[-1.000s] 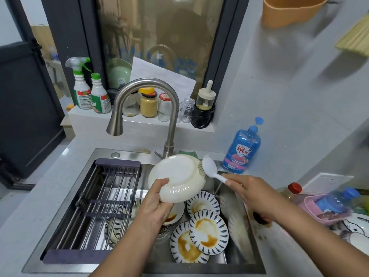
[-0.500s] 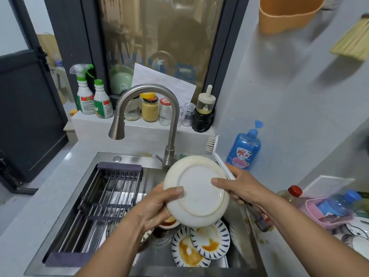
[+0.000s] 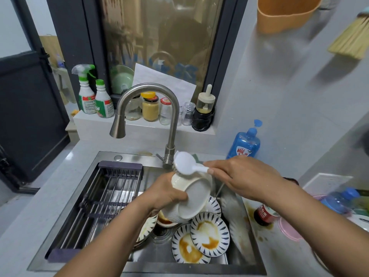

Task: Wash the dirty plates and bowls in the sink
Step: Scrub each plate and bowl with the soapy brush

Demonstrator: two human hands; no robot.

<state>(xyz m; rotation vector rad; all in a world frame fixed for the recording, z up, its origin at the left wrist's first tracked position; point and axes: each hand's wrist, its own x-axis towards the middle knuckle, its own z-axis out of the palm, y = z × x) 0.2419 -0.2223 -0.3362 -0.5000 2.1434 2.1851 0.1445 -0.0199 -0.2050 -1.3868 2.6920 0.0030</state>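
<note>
A person stands at a steel sink (image 3: 237,222). The left hand (image 3: 165,193) grips a white bowl (image 3: 192,198), tilted on its side above the sink with its base towards the camera. The right hand (image 3: 239,176) grasps a white dish brush (image 3: 184,162), whose head meets the bowl's upper edge. In the sink below lie two overlapping blue-striped plates (image 3: 209,236) smeared with brown sauce, with more dishes partly hidden. A drying rack (image 3: 103,196) spans the sink's left side. A blue soap bottle (image 3: 244,143) stands behind.
</note>
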